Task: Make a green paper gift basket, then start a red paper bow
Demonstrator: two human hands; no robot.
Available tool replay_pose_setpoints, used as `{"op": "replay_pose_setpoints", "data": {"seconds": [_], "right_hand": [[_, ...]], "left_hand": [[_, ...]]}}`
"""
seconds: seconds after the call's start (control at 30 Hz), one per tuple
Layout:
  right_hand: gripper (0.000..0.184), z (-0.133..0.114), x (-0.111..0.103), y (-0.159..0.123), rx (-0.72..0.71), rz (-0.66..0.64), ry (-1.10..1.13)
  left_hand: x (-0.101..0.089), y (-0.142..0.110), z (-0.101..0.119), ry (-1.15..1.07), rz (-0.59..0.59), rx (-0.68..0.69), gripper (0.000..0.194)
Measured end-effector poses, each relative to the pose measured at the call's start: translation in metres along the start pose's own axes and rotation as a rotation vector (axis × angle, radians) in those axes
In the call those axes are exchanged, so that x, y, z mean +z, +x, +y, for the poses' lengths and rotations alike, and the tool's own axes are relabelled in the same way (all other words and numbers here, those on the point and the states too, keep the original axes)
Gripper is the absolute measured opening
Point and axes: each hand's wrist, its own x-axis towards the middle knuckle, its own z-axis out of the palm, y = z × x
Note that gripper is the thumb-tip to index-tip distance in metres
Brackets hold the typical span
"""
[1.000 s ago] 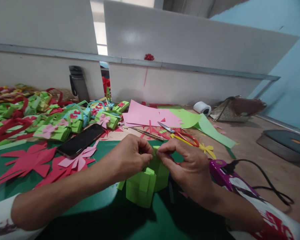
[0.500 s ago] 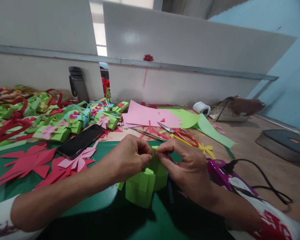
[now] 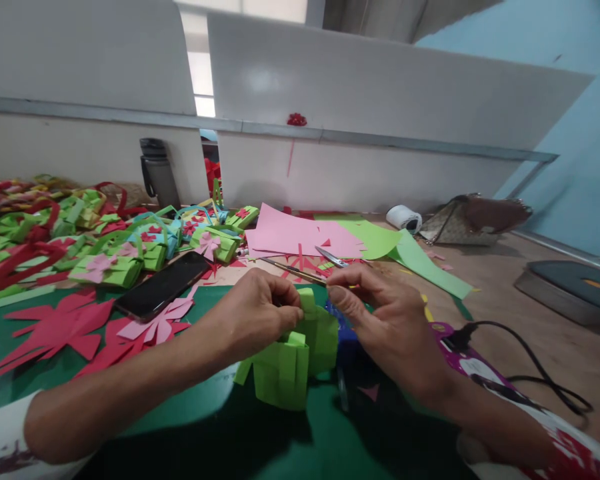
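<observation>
Left hand: my left hand [image 3: 260, 310] is nearly closed, thumb and fingers seeming to pinch the upright strip at the top of the green paper piece [image 3: 280, 380];
Right hand: my right hand [image 3: 397, 330] is half-curled just beside it, thumb and forefinger close together; I can't tell whether anything is between them;
Green paper: it's upright over the green mat [image 3: 205, 410], between my hands, its folded front towards me;
Blue thing: the blue thing [image 3: 347, 340] is partly behind my right hand;
Beyond: scissors [image 3: 331, 257] and a thin brush [image 3: 293, 269] lie past my hands; phone [image 3: 163, 287] off to the left;
Strip: I judge I'm steadying it; the next move calls for a light touch, so the folds don't crush.
</observation>
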Motion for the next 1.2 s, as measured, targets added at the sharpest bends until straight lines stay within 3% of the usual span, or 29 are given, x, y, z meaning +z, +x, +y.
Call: {"op": "replay_pose_setpoints", "data": {"seconds": [0.13,0.23,0.63,1.0,1.2], "right_hand": [[0.018,0.003,0.001,0.002,0.146,-0.258,0.164],[0.008,0.003,0.005,0.001,0.203,-0.316,0.217],[0.020,-0.001,0.008,-0.004,0.153,-0.248,0.254],[0.009,0.006,0.013,-0.004,0.051,-0.168,0.207],[0.002,0.003,0.010,-0.005,0.100,-0.166,0.269]], "left_hand": [[-0.001,0.001,0.001,-0.007,0.010,-0.025,0.009],[-0.001,0.001,0.001,0.005,0.006,-0.021,0.010],[0.001,0.000,0.002,-0.022,0.013,0.000,0.013],[0.000,-0.003,0.008,-0.113,0.035,0.101,0.009],[0.004,-0.003,0.007,-0.117,0.087,0.162,0.008]]}}
